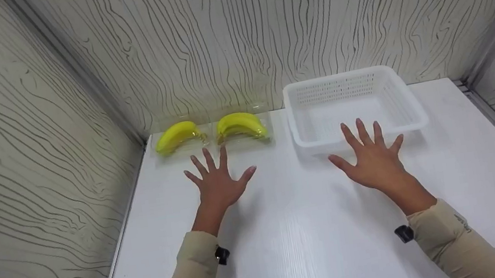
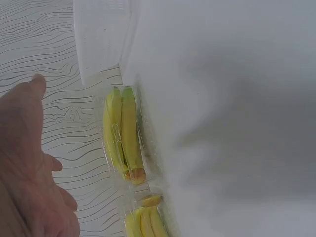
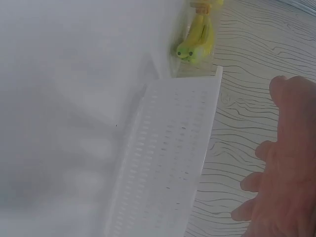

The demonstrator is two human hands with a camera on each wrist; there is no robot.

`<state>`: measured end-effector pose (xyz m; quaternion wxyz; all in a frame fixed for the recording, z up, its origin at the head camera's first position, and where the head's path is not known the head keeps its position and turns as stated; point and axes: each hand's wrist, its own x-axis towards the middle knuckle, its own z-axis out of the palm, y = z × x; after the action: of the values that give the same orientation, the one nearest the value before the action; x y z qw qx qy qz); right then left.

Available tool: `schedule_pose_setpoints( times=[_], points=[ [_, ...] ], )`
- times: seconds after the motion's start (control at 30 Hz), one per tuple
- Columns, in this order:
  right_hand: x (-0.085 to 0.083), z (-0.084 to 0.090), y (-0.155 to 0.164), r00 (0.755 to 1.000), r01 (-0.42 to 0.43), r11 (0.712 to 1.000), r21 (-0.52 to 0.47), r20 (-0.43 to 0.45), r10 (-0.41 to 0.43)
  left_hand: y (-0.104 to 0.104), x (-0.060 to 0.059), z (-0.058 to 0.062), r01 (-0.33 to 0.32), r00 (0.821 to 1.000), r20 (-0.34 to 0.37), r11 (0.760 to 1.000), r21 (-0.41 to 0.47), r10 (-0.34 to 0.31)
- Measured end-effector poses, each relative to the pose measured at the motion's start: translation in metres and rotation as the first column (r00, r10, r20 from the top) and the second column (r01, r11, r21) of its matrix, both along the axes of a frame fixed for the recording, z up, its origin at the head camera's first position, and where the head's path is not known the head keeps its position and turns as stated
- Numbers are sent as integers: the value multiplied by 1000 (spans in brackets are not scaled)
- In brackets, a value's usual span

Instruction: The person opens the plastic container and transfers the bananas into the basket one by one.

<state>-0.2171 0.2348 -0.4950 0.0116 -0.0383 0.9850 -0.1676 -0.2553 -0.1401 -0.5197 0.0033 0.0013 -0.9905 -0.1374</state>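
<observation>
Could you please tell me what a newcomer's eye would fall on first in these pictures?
Probably the bright yellow bananas in clear plastic packaging, at the back left of the white table. Next would come the white basket to their right, then the left hand and right hand, both spread wide above the table.

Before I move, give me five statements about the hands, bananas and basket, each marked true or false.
1. The left hand and the right hand both have their fingers spread. True.
2. In the head view, the bananas lie left of the basket. True.
3. The bananas are loose, without packaging. False: they sit in clear plastic packaging.
4. The right hand grips a banana. False: it holds nothing.
5. The basket is solid-walled. False: its walls have rows of small openings.
</observation>
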Motion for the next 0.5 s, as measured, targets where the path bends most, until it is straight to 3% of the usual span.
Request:
schedule_pose_setpoints(
  times=[0.3,0.5],
  points=[
    [4,-4,2,1000,6,1000,4,0,-6,-7,-9,-9,-35,999,20,999,7,35],
    [7,-4,3,1000,5,1000,-16,-27,-5,-27,-30,-25,-67,997,39,996,63,65]
  ],
)
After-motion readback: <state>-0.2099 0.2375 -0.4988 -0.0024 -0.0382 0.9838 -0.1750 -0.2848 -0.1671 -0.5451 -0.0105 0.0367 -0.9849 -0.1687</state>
